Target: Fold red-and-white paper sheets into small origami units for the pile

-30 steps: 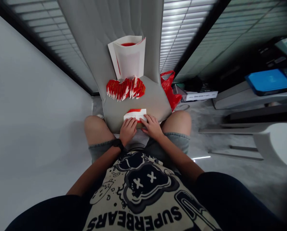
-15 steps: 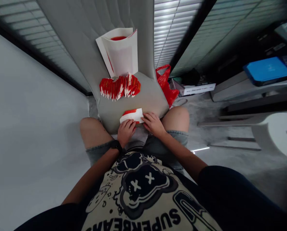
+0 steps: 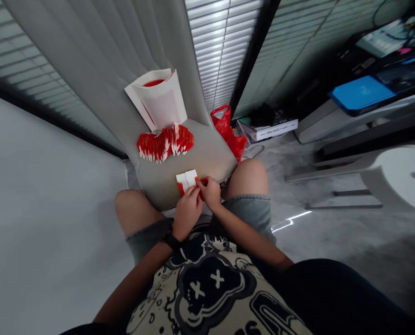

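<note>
A small red-and-white piece of folded paper (image 3: pixel 188 178) lies at the front of the grey chair seat, mostly white side up. My left hand (image 3: pixel 187 213) has its fingers pressed on the paper's near edge. Beside it, my right hand (image 3: pixel 210 192) pinches the paper's right end between thumb and fingers. The fingertips of both hands are close together and hide the near right corner. Farther back on the seat stands a curved row of several folded red-and-white paper pieces (image 3: pixel 165 143).
Behind the row, white paper sheets (image 3: pixel 163 102) with red inside lean on the chair back. A red plastic bag (image 3: pixel 228 132) hangs right of the grey seat (image 3: pixel 154 184). Beyond are a box (image 3: pixel 273 129), a blue case (image 3: pixel 362 93) and a white stool (image 3: pixel 402 174).
The paper has gone from a longer strip to a shorter, folded shape. My right hand has moved in toward my left and now pinches the right end. The view has shifted.
</note>
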A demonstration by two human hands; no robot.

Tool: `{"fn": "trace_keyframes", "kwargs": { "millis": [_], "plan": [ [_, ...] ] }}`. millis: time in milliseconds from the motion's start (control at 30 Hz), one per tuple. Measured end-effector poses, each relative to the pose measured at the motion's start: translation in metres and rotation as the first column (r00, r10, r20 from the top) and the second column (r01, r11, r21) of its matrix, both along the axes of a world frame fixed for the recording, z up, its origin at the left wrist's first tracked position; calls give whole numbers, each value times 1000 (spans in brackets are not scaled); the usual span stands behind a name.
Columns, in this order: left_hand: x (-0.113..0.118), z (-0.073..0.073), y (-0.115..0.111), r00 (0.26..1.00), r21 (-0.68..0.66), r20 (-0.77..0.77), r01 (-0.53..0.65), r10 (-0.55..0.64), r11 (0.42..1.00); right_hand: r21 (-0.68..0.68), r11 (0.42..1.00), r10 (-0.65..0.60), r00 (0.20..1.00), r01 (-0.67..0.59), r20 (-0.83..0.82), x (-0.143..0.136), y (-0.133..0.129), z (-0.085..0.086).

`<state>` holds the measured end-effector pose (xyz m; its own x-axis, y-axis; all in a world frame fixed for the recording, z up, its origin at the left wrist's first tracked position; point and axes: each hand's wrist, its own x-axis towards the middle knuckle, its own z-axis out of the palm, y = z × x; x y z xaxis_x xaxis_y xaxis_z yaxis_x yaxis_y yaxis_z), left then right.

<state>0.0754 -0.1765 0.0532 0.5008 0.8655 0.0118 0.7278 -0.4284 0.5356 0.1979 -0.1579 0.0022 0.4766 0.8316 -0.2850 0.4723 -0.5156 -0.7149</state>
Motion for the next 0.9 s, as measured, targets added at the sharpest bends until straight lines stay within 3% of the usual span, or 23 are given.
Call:
{"fn": "trace_keyframes", "kwargs": {
  "millis": [100, 233, 400, 533, 633, 733, 900],
  "plan": [
    [-25, 2, 27, 998, 89, 12, 56, -57, 994, -2, 997, 72, 986, -73, 147, -4, 9, 1],
    [-54, -18, 44, 972, 175, -139, 214, -191, 961, 39, 976, 194, 932, -216, 305, -10, 18, 1],
    [-58, -48, 28, 959, 223, -225, 225, -174, 948, 30, 930, 328, 866, -365, 378, -8, 37, 0],
    [-49, -54, 10, 970, 232, -235, 126, -70, 965, 6, 875, 451, 818, -485, 357, -4, 54, -2],
    [-42, -55, 1, 975, 220, -223, 44, 6, 974, 59, 797, 547, 760, -601, 351, -1, 57, -5],
    [-36, -56, -5, 972, 208, -218, -39, 86, 977, 136, 676, 626, 662, -724, 413, 4, 52, -12],
    [-31, -56, -11, 958, 200, -244, -102, 151, 974, 170, 540, 655, 538, -824, 530, 17, 40, -26]
  ]
}}
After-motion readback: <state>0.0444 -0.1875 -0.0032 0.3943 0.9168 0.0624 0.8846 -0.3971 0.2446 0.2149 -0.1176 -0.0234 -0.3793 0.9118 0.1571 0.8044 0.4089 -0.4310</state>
